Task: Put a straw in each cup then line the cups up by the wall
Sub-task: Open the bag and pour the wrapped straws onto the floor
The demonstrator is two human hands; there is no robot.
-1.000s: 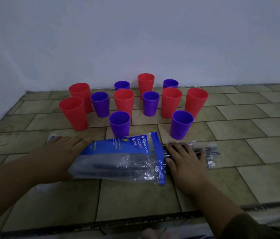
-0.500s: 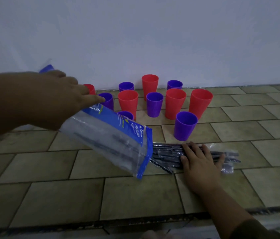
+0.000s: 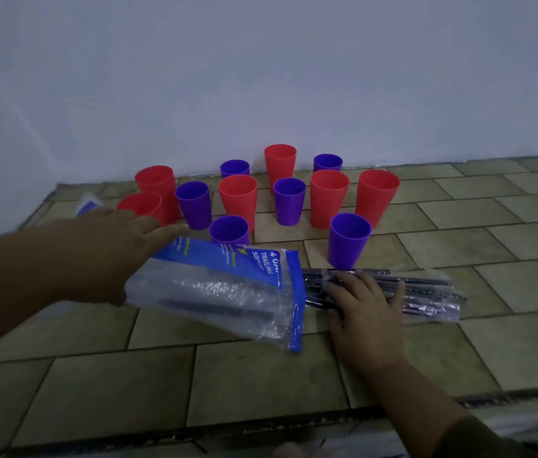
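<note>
on the tiled floor [image 3: 261, 375], close to the wall [image 3: 261, 77], twelve cups stand upright in a loose cluster: six red cups [image 3: 238, 198] and six purple cups [image 3: 348, 241], mixed, not in one row. no cup shows a straw in it.

straws [image 3: 426, 289]: dark bundle lying flat on the floor in front of the cups, just before the nearest purple cup on the right, its far end in clear film.

right hand [image 3: 363, 312]: palm down on the bundle, fingers straight and spread, pressing on the straws, not curled round them.

left hand [image 3: 105, 252]: holds the plastic bag [image 3: 228, 292] by its left end, fingers stretched along the top (the thumb's hold is hidden under the film). bag is tilted, left end raised, blue-edged right end low beside the straws. blue printed card inside; the lettering is only partly legible.
</note>
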